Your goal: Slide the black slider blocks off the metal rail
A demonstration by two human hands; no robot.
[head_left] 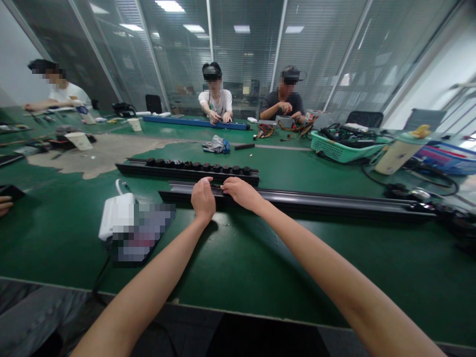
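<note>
A long black metal channel (316, 198) lies across the table in front of me. Both hands are at its left part. My left hand (204, 198) is closed at the near edge of the channel, fingers curled over it; what they grip is hidden. Just to the right, my right hand (240, 192) is pinched, its fingertips down at the channel's groove on something too small to name. Behind it lies a shorter black channel (186, 171), with several black knob-like pieces (206, 166) in a row along it.
A white charger (115, 218) and a phone (143, 238) lie left of my left arm. Farther off are a grey cloth (214, 144), a green basket (338, 148) of cables, a cream tumbler (397, 153) and paper cups (80, 141). Several people sit around the green table (238, 267).
</note>
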